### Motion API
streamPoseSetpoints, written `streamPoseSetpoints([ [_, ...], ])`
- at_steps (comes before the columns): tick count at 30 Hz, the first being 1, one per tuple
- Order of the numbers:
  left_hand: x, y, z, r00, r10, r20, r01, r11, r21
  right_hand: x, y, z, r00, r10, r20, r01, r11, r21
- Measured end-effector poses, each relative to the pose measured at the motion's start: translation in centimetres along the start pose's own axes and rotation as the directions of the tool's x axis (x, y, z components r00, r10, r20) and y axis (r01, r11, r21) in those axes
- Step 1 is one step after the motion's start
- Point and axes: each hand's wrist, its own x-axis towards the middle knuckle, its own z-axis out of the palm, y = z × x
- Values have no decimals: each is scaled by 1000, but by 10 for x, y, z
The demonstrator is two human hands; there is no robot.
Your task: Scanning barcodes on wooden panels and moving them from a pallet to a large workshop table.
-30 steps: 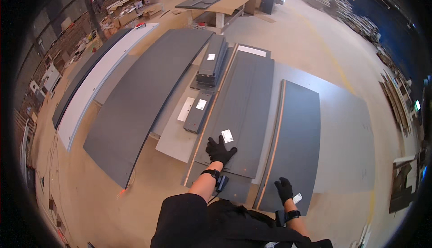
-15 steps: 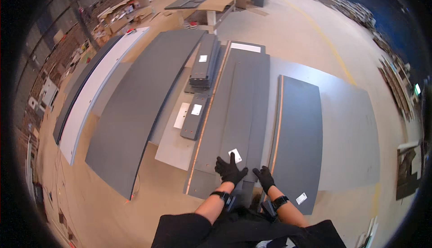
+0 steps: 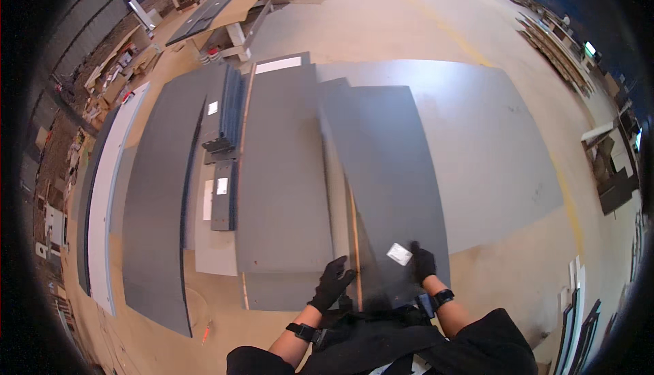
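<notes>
A narrow dark grey panel (image 3: 373,191) with a white label (image 3: 399,254) lies slantwise over the wider grey panel (image 3: 409,143) on the right; its far end is blurred. My right hand (image 3: 424,260), in a black glove, is closed at its right edge beside the label. My left hand (image 3: 334,282), also black-gloved, hovers left of the copper-coloured panel edge (image 3: 355,239), thumb and fingers apart and holding nothing. To its left lies a wide grey panel (image 3: 283,170) with a pale strip at its far end.
Stacked narrow grey boards (image 3: 221,119) stand left of the middle panel. Farther left are a large curved-looking grey panel (image 3: 160,198) and a white panel (image 3: 112,198). A pale grey sheet (image 3: 484,150) extends to the right. A workbench (image 3: 235,7) stands at the far left.
The narrow labelled panel has shifted from the middle stack onto the right-hand panel. My right hand has moved right with it; my left hand has come down and slightly left, off the label. The view has turned right.
</notes>
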Motion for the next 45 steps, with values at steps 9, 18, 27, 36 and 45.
streamPoseSetpoints([
  [9, -43, -39, 38, 905, -406, 129, 365, 894, 258, 13, 175, -87, 867, 409, -285, -401, 912, 90],
  [18, -26, -175, 86, 768, -636, 77, 597, 667, -445, 29, 224, -88, 789, 518, -329, -485, 855, 184],
  [27, -15, -224, 91, 809, -570, -144, 503, 798, -332, -44, 184, -45, 984, -66, -163, 47, 992, -117],
  [36, -28, -20, 37, 733, -676, -78, 634, 720, -281, -30, 189, -23, 884, -365, -293, 202, 862, -465],
  [45, -37, 13, -8, 856, -453, -251, 476, 878, 39, 2, 81, -47, 995, -95, 1, 77, 812, 579],
])
